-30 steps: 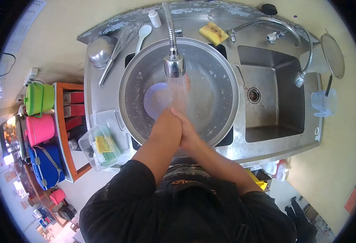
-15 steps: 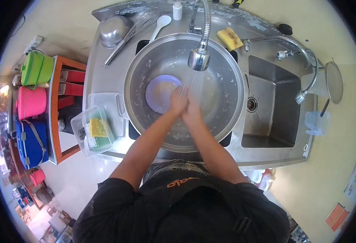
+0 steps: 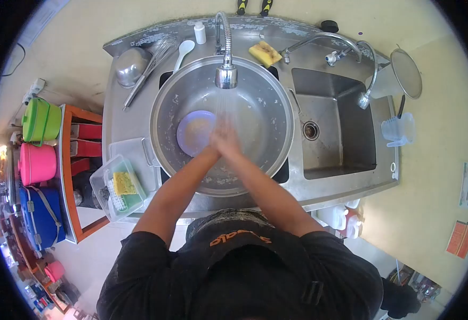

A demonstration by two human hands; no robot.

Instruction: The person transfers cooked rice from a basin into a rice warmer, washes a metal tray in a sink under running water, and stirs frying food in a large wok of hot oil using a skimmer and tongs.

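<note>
Both bare hands are over a large, round, grey metal pot (image 3: 268, 144) with pale flaking patches on its inner wall. The left hand (image 3: 216, 144) and right hand (image 3: 229, 141) meet, palm side against palm side, under water falling from a chrome spray head on a flexible tap neck (image 3: 226, 78). Motion and spray blur the fingers; how far each hand is open cannot be told. No object is visible in the grip of either.

A round, light-purple dish (image 3: 193, 133) lies inside the pot, just beside the left hand on its outer side. The left hand overlaps the dish's edge in this view; contact cannot be confirmed. The spray head is directly beyond both hands.

The pot stands on a stainless-steel surface (image 3: 122, 120). Beyond the left hand and further left, past the pot's rim, are a rounded metal bowl (image 3: 130, 65), a wire whisk with a metal handle (image 3: 150, 73) and a white spoon (image 3: 184, 52). Nearer the person, left of the left hand, is a clear plastic container (image 3: 134, 208) holding a yellow sponge (image 3: 123, 183). To the right of the right hand, outside the pot, is a rectangular metal sink (image 3: 340, 133).
</note>
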